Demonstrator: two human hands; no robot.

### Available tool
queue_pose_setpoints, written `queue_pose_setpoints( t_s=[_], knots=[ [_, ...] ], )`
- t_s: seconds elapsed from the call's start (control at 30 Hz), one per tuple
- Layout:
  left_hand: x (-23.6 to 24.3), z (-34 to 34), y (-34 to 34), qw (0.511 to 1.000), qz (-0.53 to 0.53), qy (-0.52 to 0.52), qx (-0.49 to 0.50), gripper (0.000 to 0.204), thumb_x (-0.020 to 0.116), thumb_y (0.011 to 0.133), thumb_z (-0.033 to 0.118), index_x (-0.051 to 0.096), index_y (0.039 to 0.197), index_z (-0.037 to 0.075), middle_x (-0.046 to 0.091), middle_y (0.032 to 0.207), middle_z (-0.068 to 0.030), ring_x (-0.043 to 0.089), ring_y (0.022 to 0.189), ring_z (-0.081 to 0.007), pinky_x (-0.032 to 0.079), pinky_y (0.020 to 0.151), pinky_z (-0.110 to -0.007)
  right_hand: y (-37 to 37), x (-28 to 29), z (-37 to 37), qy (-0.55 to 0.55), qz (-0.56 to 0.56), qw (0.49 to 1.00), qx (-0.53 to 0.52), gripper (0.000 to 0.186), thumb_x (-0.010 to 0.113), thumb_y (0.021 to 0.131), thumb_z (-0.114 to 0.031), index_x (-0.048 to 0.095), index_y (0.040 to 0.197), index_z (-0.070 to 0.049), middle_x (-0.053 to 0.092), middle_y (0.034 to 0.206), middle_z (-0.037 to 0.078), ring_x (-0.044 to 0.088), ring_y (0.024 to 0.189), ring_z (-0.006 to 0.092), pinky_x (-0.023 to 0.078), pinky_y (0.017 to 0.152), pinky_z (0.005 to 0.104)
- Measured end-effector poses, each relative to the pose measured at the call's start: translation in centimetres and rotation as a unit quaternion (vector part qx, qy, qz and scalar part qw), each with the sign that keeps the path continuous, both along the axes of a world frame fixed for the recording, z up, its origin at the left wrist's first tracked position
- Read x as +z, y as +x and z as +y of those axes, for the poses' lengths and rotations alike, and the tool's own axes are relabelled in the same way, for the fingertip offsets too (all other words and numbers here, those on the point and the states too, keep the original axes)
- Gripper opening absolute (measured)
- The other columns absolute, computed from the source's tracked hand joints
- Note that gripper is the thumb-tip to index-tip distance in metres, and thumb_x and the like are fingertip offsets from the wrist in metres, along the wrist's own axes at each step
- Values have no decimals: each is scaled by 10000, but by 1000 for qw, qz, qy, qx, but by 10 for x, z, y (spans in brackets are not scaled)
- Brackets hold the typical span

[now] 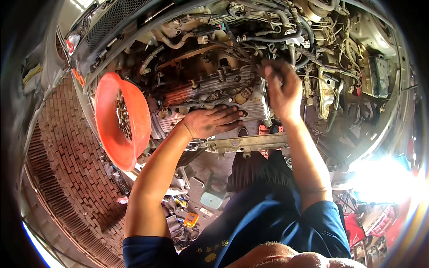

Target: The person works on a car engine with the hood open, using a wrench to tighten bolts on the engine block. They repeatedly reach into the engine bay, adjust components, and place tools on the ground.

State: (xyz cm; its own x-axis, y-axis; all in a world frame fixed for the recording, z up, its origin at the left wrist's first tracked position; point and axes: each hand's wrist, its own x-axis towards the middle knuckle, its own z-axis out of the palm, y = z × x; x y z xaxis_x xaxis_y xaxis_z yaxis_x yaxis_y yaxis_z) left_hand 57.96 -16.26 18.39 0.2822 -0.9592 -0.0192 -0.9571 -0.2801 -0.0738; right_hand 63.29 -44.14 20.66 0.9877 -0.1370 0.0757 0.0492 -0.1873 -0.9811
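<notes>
In the open engine bay, my left hand [213, 121] lies flat on the ribbed metal engine cover [257, 105], fingers stretched to the right and holding nothing. A round cap [240, 98] sits on the cover just beyond those fingertips. My right hand [286, 91] is raised at the cover's right end, close to the hoses and wiring. Its fingers are bent and smeared by motion against dark parts, so whether they grip anything is unclear.
An orange-red plastic bowl [142, 117] of metal bolts [123, 117] stands tilted at the left edge of the bay. A metal crossbar [250, 143] runs between me and the engine. Tools and an orange case [191, 219] lie on the floor below. Bright light glares at right.
</notes>
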Motion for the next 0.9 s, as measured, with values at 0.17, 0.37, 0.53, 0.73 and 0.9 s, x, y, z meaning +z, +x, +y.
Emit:
queue_pose_setpoints(
  t_s=[0.17,0.37,0.53,0.73,0.9],
  knots=[
    [-6,-2,2,1000,-17,11,-21,537,564,896,291,604,1431,264,524,1565,2,481,1435,-189,361,1212,-392,-30,-12,1,-158,-173,971,49,226,761,862,-100,716,1080,-64,708,946,124,695,803,347,560,709,420],
    [-8,-4,1,1000,-2,15,-11,545,620,883,297,607,1427,270,519,1574,1,485,1426,-201,370,1189,-394,-21,-16,-6,-224,-179,958,12,169,783,840,-135,728,993,-88,689,853,102,681,728,323,541,665,413],
    [-12,-3,-3,999,49,21,6,567,534,954,276,495,1519,243,395,1671,-13,407,1500,-193,339,1223,-375,-21,-42,-15,-248,-177,953,3,139,786,840,-163,741,949,-90,695,819,103,666,705,336,531,662,428],
    [-17,4,6,998,56,27,-22,634,465,996,232,362,1620,195,256,1735,-59,304,1574,-250,331,1267,-394,-19,-47,-11,-261,-102,960,-2,163,754,923,-213,745,964,-56,736,858,165,698,764,389,552,698,465],
    [-16,22,-8,998,68,-10,10,600,430,1030,254,350,1624,268,222,1746,-42,394,1529,-271,396,1242,-385,-22,-55,2,-290,-112,950,19,233,693,989,-279,764,1032,-61,755,936,184,729,825,381,572,749,448]
  ],
)
